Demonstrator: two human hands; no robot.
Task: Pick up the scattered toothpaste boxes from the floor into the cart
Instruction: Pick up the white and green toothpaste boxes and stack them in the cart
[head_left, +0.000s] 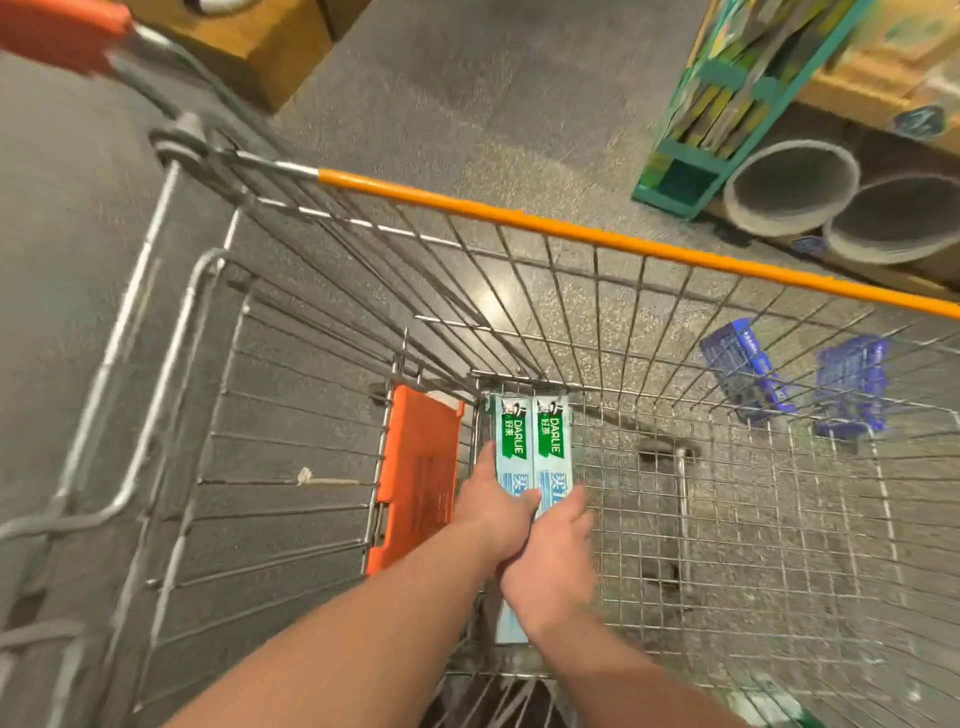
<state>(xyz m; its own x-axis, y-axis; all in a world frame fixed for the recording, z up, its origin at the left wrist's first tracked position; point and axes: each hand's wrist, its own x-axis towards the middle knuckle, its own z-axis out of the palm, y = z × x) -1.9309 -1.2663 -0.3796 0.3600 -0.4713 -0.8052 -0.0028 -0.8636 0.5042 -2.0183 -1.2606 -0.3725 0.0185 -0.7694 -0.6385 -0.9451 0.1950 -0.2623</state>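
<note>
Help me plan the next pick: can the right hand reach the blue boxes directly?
Probably not: the right hand is down inside the cart, and the blue boxes appear outside, behind its wire wall.

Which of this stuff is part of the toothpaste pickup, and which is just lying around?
Job: cart; two Darlie boxes inside it; left hand and right hand on them; blue boxes seen through the wire, probably.
Lying about: orange flap; green rack; grey tubes.

Left hand (493, 512) and right hand (553, 566) hold two toothpaste boxes (532, 441) inside the cart (571, 228).
</note>
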